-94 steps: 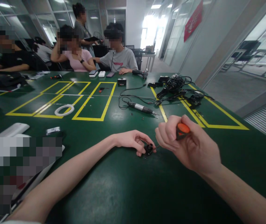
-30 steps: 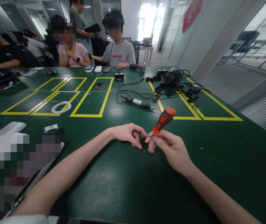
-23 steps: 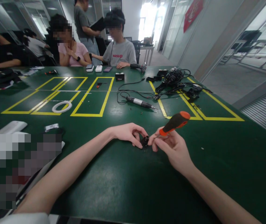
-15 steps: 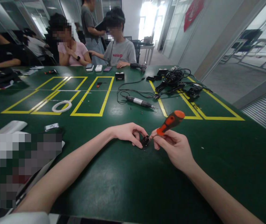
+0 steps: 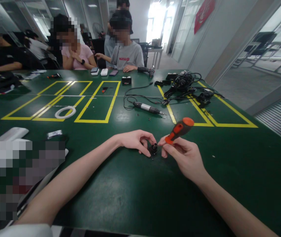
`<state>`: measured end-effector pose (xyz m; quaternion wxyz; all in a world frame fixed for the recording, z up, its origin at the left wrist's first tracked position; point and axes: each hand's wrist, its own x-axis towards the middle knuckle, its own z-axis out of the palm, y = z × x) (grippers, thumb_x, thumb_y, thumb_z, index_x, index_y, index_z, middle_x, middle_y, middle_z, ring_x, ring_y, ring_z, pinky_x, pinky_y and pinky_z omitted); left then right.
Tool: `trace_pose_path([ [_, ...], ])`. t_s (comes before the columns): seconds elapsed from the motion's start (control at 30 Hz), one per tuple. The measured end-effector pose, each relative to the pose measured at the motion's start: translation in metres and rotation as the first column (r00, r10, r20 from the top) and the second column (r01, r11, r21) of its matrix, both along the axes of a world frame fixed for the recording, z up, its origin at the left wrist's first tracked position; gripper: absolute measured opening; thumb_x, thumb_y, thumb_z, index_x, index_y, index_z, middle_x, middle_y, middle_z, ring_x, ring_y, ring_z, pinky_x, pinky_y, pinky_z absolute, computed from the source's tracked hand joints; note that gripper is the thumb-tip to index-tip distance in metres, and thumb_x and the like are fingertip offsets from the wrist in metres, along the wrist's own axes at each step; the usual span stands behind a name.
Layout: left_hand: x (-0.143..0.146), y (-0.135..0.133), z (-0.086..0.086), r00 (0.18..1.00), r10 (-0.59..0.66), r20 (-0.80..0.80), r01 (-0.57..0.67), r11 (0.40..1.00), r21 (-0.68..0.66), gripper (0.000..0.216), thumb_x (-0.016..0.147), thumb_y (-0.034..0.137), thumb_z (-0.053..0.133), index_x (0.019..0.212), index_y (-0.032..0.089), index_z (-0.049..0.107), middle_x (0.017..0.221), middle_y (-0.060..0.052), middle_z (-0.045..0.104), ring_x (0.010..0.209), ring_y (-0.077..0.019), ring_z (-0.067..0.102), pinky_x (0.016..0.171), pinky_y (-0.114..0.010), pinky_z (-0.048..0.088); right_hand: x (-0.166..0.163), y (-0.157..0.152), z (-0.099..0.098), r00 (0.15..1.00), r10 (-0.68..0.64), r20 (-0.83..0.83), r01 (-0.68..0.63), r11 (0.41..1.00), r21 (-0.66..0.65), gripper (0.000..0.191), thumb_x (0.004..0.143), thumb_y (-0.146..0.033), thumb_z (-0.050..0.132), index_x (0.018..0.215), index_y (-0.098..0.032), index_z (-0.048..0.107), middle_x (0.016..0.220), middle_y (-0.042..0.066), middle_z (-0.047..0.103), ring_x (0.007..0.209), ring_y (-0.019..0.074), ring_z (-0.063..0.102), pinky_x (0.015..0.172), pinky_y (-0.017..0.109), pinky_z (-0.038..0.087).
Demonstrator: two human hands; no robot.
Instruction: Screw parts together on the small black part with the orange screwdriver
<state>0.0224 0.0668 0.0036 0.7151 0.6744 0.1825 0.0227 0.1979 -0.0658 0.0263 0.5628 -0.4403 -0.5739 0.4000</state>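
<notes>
My left hand (image 5: 141,142) grips a small black cylindrical part (image 5: 153,148) between thumb and fingers, down on the green tabletop (image 5: 120,184). The part has a wider base and a narrow round top. Just to its right, my right hand (image 5: 183,154) is closed around a screwdriver (image 5: 179,130) with an orange and dark grey handle. The handle leans up and to the right. My fingers hide most of the shaft, and its tip is close to the black part; whether they touch I cannot tell.
Beyond my hands lies a grey and black pen-shaped power tool (image 5: 146,107) with a cord. Tangled black cables (image 5: 183,84) sit at the back right. A white ring (image 5: 65,112) lies left among yellow tape outlines. Several people sit or stand across the table.
Both hands stay nearly in place, with the screwdriver handle shifting very slightly. In the background, the standing person has moved right, behind the seated person in grey.
</notes>
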Motion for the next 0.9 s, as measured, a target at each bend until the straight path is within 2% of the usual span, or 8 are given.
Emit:
trace_pose_path([
  [0.1,-0.0005,0.0003,-0.0007,1.000,-0.003,0.008,0.003,1.000,0.017,0.045,0.060,0.021,0.092,0.096,0.015,0.066,0.082,0.001,0.072,0.062,-0.0091,0.064,0.054,-0.020,0.049,-0.0008,-0.0005,0.0006,0.998,0.053,-0.034,-0.053,0.999,-0.013,0.032,0.093,-0.049,0.069,0.087,-0.018,0.071,0.072,0.005,0.069,0.056,0.0163,0.065,0.054,0.031,0.059],
  [0.2,-0.0014,0.0011,-0.0006,1.000,-0.013,-0.001,0.013,0.998,0.063,0.043,0.063,0.023,0.091,0.099,0.015,0.069,0.076,0.001,0.071,0.059,-0.0081,0.061,0.052,-0.018,0.046,-0.0023,-0.0023,0.0011,0.996,0.062,-0.065,-0.063,0.998,-0.023,0.032,0.091,-0.050,0.072,0.096,-0.019,0.068,0.078,0.005,0.073,0.058,0.0162,0.067,0.057,0.031,0.060],
  [0.37,-0.0029,0.0021,-0.0007,0.998,-0.020,-0.060,0.026,0.995,0.099,0.046,0.064,0.026,0.091,0.106,0.014,0.073,0.067,0.003,0.068,0.054,-0.0070,0.057,0.053,-0.018,0.045,-0.0022,-0.0034,0.0006,1.000,-0.007,0.010,0.008,1.000,-0.030,0.032,0.085,-0.048,0.079,0.080,-0.019,0.066,0.076,0.006,0.072,0.058,0.0156,0.065,0.058,0.030,0.059],
  [0.47,-0.0024,0.0018,-0.0013,1.000,-0.015,-0.011,0.016,0.998,0.060,0.056,0.061,0.022,0.093,0.112,0.017,0.070,0.079,0.001,0.072,0.059,-0.0084,0.062,0.054,-0.020,0.048,-0.0011,-0.0030,0.0007,0.999,-0.013,0.041,0.012,1.000,0.015,0.030,0.085,-0.046,0.079,0.077,-0.019,0.068,0.076,0.005,0.069,0.058,0.0155,0.063,0.056,0.029,0.058],
  [0.53,-0.0017,0.0011,-0.0011,1.000,-0.002,0.021,0.001,1.000,0.023,0.057,0.059,0.019,0.093,0.109,0.017,0.067,0.088,0.000,0.073,0.063,-0.0091,0.064,0.055,-0.020,0.050,-0.0012,-0.0031,0.0013,0.999,0.002,0.034,-0.003,1.000,0.023,0.031,0.089,-0.047,0.074,0.077,-0.019,0.068,0.071,0.004,0.066,0.056,0.0154,0.062,0.054,0.029,0.056],
  [0.63,-0.0010,0.0000,0.0001,1.000,0.008,0.017,-0.008,1.000,0.014,0.046,0.060,0.018,0.092,0.098,0.015,0.065,0.087,0.000,0.072,0.063,-0.0087,0.064,0.054,-0.020,0.050,-0.0025,-0.0039,0.0021,0.999,0.036,-0.007,-0.036,0.999,-0.003,0.033,0.093,-0.051,0.068,0.088,-0.019,0.069,0.074,0.004,0.068,0.056,0.0160,0.064,0.055,0.030,0.058],
  [0.73,-0.0010,-0.0003,0.0015,1.000,-0.001,0.001,0.001,0.999,0.050,0.043,0.062,0.020,0.091,0.097,0.014,0.066,0.078,0.002,0.071,0.057,-0.0073,0.060,0.052,-0.020,0.048,-0.0038,-0.0047,0.0017,0.997,0.034,-0.072,-0.034,0.999,-0.003,0.033,0.088,-0.050,0.075,0.098,-0.021,0.065,0.080,0.003,0.071,0.057,0.0159,0.066,0.058,0.031,0.061],
  [0.9,-0.0021,0.0014,0.0017,1.000,0.008,-0.017,-0.006,0.993,0.118,0.043,0.063,0.023,0.091,0.100,0.014,0.070,0.069,0.005,0.067,0.051,-0.0050,0.053,0.048,-0.017,0.041,-0.0026,-0.0038,0.0000,0.999,-0.021,-0.034,0.021,1.000,0.004,0.029,0.085,-0.044,0.079,0.080,-0.018,0.067,0.078,0.006,0.071,0.056,0.0149,0.065,0.055,0.029,0.059],
])
